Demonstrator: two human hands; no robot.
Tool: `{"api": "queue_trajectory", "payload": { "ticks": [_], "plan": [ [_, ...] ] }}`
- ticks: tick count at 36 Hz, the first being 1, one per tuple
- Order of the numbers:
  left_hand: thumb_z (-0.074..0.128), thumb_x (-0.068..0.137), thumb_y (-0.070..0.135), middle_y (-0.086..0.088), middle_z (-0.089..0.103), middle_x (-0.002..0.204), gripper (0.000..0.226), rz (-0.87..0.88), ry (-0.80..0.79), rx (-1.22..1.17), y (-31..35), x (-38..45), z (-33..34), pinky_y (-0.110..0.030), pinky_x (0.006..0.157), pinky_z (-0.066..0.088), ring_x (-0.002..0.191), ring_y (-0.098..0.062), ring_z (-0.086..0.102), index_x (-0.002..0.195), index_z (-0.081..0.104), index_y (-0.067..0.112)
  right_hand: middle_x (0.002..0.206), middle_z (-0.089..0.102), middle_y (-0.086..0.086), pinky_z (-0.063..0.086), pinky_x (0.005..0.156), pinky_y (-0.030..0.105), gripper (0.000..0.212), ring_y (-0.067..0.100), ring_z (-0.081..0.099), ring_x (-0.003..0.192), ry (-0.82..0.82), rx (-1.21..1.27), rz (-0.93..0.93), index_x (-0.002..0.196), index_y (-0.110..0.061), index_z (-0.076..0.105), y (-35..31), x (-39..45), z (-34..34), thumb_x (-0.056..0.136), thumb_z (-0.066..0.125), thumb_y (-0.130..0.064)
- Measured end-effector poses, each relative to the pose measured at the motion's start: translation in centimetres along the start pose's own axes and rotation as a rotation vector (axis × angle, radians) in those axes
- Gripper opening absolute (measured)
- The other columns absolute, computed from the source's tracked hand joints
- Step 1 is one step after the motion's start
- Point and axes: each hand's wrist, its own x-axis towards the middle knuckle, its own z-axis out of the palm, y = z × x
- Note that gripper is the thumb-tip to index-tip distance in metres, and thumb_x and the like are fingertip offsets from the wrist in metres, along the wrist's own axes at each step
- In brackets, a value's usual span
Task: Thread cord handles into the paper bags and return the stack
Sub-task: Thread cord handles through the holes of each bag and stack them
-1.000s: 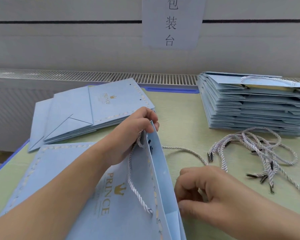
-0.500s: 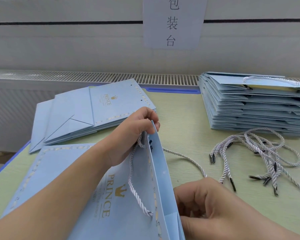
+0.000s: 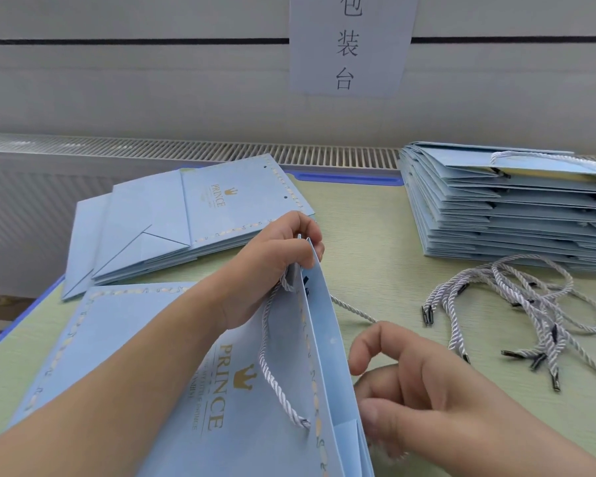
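Blue paper bag [image 3: 193, 339], mouth edge running away, pinched by left hand [image 3: 272, 266]; right hand [image 3: 413, 383] loosely curled

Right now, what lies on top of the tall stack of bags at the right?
A white cord handle lies along the top bag of the tall stack, apparently threaded into it. Whether the lower bags have handles cannot be seen; they are covered.

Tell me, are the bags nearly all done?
Not yet. The tall stack on the right looks done; its top bag shows a cord. The left hand holds one bag open with one handle already in, and the right hand works beside it. The flat pile and loose cords are left.
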Motion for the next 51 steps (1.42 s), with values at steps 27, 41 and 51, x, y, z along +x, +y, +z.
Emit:
{"api": "queue_trajectory", "payload": {
  "ticks": [27,41,51],
  "plan": [
    [0.041,0.05,0.002,0.0,0.051,0.069,0.037,-0.04,-0.024,-0.154,-0.3,0.2,-0.3,-0.023,0.045,0.031,0.058,-0.014,0.037,0.086,0.043,0.012,0.055,0.052,-0.009,0.032,0.052,0.01,0.021,0.001,0.047,0.051,0.131,-0.597,-0.075,0.077,-0.036,0.067,-0.6,0.2,1.5,0.08,0.059,-0.016],
    [0.042,0.05,0.003,0.001,0.051,0.068,0.037,-0.034,-0.028,-0.122,-0.6,0.3,-0.3,-0.02,0.047,0.032,0.054,-0.01,0.04,0.086,0.043,0.013,0.049,0.048,-0.012,0.031,0.049,0.011,0.032,0.004,0.045,0.05,0.043,-0.82,-0.067,0.058,-0.037,0.05,-1.3,0.4,1.5,0.082,0.057,-0.018],
    [0.043,0.052,0.003,0.003,0.051,0.067,0.035,-0.031,-0.006,-0.12,-0.7,0.5,-0.3,-0.018,0.042,0.034,0.049,-0.008,0.041,0.086,0.043,0.012,0.069,0.05,-0.022,0.031,0.057,0.018,0.019,-0.004,0.041,0.057,0.116,-0.846,-0.087,0.074,-0.035,0.054,-0.5,0.7,1.5,0.087,0.053,-0.021]
  ]
}}
